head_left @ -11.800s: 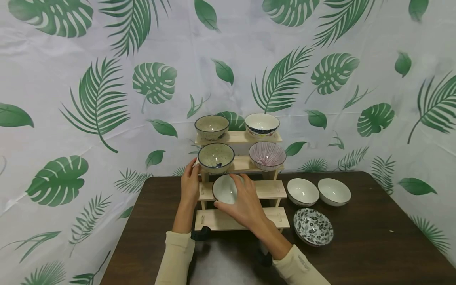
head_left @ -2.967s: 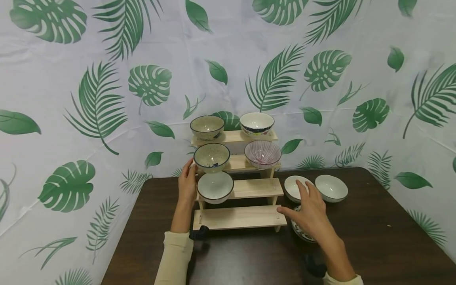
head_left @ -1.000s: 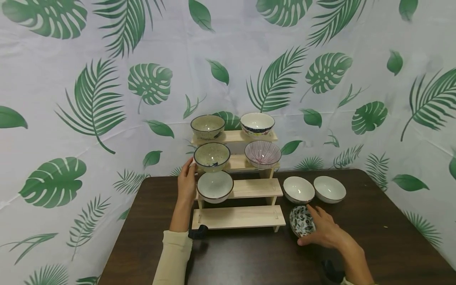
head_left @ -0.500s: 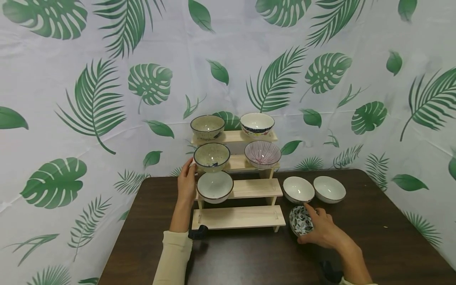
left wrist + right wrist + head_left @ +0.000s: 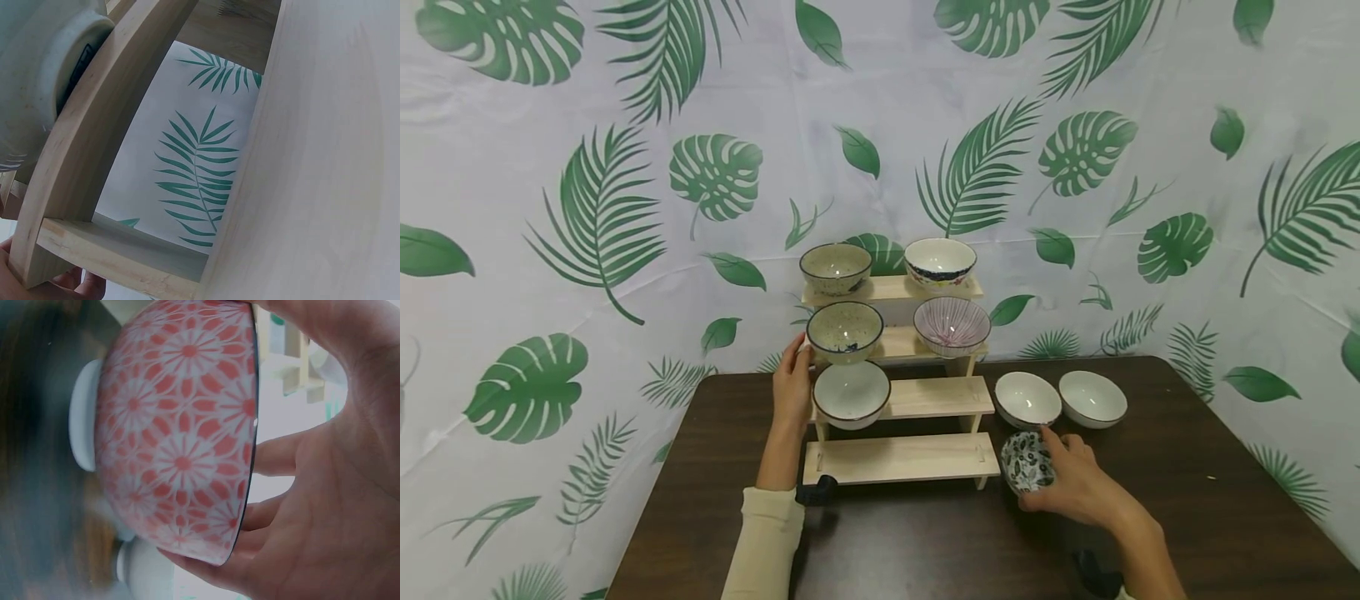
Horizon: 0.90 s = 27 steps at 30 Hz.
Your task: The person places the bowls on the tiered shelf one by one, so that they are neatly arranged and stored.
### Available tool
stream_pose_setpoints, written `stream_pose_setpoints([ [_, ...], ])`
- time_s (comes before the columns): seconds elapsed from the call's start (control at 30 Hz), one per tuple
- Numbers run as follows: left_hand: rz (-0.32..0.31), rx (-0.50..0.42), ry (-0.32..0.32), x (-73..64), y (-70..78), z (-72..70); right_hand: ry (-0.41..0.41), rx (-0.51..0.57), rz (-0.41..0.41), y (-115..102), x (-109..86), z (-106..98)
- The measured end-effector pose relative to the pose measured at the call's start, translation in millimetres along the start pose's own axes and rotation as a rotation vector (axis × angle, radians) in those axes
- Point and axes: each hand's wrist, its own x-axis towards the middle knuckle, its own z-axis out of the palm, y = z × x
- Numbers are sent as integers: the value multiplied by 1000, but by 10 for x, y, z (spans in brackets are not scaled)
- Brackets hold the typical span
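My right hand (image 5: 1081, 485) grips a bowl (image 5: 1027, 462) by its rim, thumb on the near side and fingers on the far side. Black-and-white leaves and flowers cover its inside. The right wrist view shows red-and-white flowers on its outside and a white foot ring over the dark table. At the left of a four-step wooden stand (image 5: 901, 458), my left hand (image 5: 792, 390) holds the frame, its fingertips (image 5: 92, 286) curled round a corner in the left wrist view. Beside that hand, a speckled bowl (image 5: 846, 332) and a white dark-rimmed bowl (image 5: 852, 393) sit on the middle steps.
Two white bowls, one nearer (image 5: 1028, 400) and one farther right (image 5: 1093, 398), stand on the dark table (image 5: 1210, 517). Higher up the stand are a pink-striped bowl (image 5: 952, 325), another speckled bowl (image 5: 836, 268) and a white bowl with a dark band (image 5: 940, 262). A leaf-print cloth hangs behind.
The white dark-rimmed bowl has shifted left on its step and been let go. My right hand has moved to the flowered bowl, now slightly left and tilted. My left hand has stayed put.
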Motion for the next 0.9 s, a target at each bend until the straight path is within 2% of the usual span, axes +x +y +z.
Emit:
stream_pose_setpoints([
  [0.2, 7, 0, 3, 12, -13, -4, 16, 23, -10, -114, -34, -29],
  [0.43, 13, -2, -9, 12, -17, -11, 112, 21, -69, -223, -97, -42],
  [0.63, -7, -2, -20, 0, 1, -17, 179, 17, -98, -329, -159, -57],
  [0.77, -29, -10, -26, -21, 59, -14, 225, 12, -118, -400, -178, -57],
  [0.9, -35, 7, -27, -107, 210, -4, 270, 19, -128, -461, -184, -49],
])
